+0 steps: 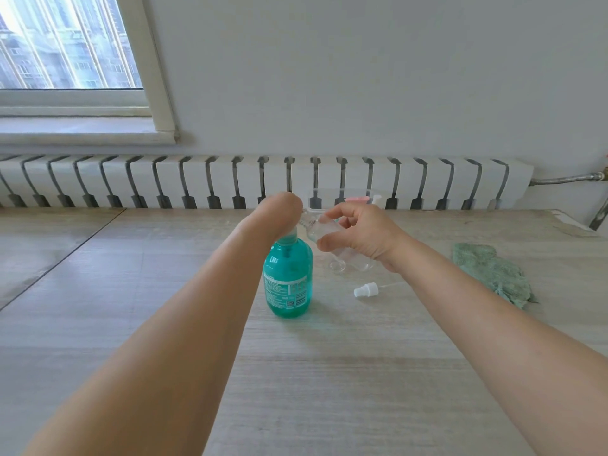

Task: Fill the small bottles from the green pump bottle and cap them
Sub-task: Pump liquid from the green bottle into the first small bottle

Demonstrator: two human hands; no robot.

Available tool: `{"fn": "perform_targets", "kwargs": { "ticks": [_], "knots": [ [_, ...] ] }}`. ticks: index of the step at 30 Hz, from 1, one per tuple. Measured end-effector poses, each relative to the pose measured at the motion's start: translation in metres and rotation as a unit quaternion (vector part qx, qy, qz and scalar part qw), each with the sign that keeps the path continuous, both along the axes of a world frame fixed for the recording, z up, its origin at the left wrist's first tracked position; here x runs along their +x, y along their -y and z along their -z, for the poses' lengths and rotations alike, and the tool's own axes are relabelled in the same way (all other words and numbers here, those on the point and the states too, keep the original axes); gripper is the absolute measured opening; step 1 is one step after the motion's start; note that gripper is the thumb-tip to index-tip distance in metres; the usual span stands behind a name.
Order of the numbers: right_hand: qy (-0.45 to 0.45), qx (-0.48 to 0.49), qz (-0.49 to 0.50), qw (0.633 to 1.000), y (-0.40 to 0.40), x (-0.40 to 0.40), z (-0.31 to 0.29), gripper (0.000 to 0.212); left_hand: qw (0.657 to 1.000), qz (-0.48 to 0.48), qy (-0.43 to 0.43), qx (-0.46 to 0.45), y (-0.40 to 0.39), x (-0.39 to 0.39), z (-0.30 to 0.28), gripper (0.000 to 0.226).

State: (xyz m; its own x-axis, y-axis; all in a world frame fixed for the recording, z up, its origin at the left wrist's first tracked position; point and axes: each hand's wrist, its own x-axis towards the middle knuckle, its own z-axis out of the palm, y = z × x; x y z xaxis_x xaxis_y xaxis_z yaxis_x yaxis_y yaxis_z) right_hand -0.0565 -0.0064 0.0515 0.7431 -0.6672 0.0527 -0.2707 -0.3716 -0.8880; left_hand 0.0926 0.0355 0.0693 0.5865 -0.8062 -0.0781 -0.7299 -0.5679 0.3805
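Forearms reach mid-table: left hand (279, 209) presses the green pump bottle (288, 278), grip hidden; right hand (358, 235) grasps a tilted small bottle (324, 230) at the spout. Filling underway; next, fit the white cap (366, 289) lying nearby.

Translucent green plastic pump bottle (288, 279) stands upright at table centre, printed label facing viewer. Small clear plastic bottle (320, 229) is uncapped, tilted, neck at pump spout, 1 o'clock of it. White spray cap (366, 289) lies on its side, 3 o'clock.
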Motion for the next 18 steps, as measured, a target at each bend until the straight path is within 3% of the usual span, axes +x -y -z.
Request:
{"fn": "perform_targets", "kwargs": {
  "ticks": [2,6,10,18],
  "knots": [
    [0.002,0.000,0.000,1.000,-0.001,0.000,0.000,0.035,1.000,0.002,-0.004,-0.007,0.001,0.000,-0.001,0.032],
    [0.017,0.010,0.014,1.000,-0.002,-0.001,0.001,0.036,0.993,0.008,-0.092,-0.070,-0.002,0.005,-0.006,0.040],
    [0.025,0.015,0.025,0.999,0.000,-0.002,-0.002,0.041,0.998,0.039,0.000,-0.059,-0.007,0.001,-0.014,0.026],
    [0.003,0.003,0.010,1.000,-0.002,0.000,0.000,0.039,0.999,-0.012,0.021,0.025,-0.001,-0.005,-0.007,0.037]
  ]
}}
